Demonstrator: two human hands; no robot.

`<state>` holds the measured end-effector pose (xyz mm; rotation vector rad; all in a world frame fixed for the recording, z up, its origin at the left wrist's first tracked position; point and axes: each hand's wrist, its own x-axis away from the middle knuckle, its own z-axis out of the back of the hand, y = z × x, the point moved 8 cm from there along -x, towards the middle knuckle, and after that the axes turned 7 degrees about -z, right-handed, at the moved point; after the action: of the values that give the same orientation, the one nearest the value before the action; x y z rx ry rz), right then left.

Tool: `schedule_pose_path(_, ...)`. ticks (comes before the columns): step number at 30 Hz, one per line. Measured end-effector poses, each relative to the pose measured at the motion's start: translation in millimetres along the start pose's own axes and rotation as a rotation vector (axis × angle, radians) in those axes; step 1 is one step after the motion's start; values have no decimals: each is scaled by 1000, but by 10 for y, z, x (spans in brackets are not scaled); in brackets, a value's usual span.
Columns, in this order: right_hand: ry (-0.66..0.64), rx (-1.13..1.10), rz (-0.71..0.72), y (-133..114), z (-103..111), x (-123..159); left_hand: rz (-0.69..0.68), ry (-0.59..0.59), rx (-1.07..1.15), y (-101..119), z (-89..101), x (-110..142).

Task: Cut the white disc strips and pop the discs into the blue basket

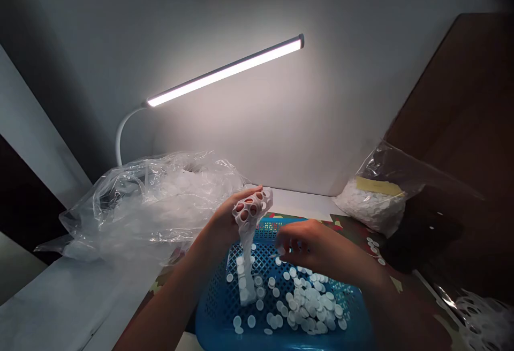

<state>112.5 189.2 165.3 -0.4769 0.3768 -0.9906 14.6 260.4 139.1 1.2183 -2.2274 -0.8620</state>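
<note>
Forearms [172, 287] foremost, perforated strip [247, 249] across and below left grip [227, 218].

A thin, limp white strip of sheet material [247, 244], punched with round holes near its top, hangs lengthwise down over the basket, its lower part looking more solid. Small, flat, round white discs [312, 305] lie loose below it, heaped toward the right and scattered singly toward the left. They rest inside a rectangular blue plastic basket [214, 321] with lattice openings, which stands upright.
</note>
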Motion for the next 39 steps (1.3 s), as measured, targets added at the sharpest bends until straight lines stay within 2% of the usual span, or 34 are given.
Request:
schedule_pose_path(4, 72, -38, -6, -29, 82, 1, 57, -57, -81, -63, -50, 46)
schedule_pose_path(10, 450, 0, -23, -86, 362, 52, -21, -65, -206, -18, -117, 110)
schedule_pose_path(15, 469, 57, 52, -148, 370, 34, -22, 23, -257, -31, -101, 138)
schedule_pose_path(18, 503, 60, 76, -147, 382, 52, -34, -4, -265, -37, -127, 133)
schedule_pose_path(22, 606, 50, 135, -180, 427, 114, -134, -29, -191, 28, -128, 112)
schedule_pose_path(24, 624, 72, 152, -210, 431, 127, -109, -42, -112, 5, -120, 89)
schedule_pose_path(29, 537, 157, 216, -304, 376, 121, -40, -67, 183, -39, -148, 45)
schedule_pose_path(32, 410, 189, 224, -290, 312, 110, -10, -67, 216, -81, -173, 35)
schedule_pose_path(35, 224, 164, 169, -190, 207, 96, 21, -65, 211, -139, -171, 11)
schedule_pose_path(39, -115, 113, 87, -55, -65, 105, -15, -55, 183, -93, -112, -23)
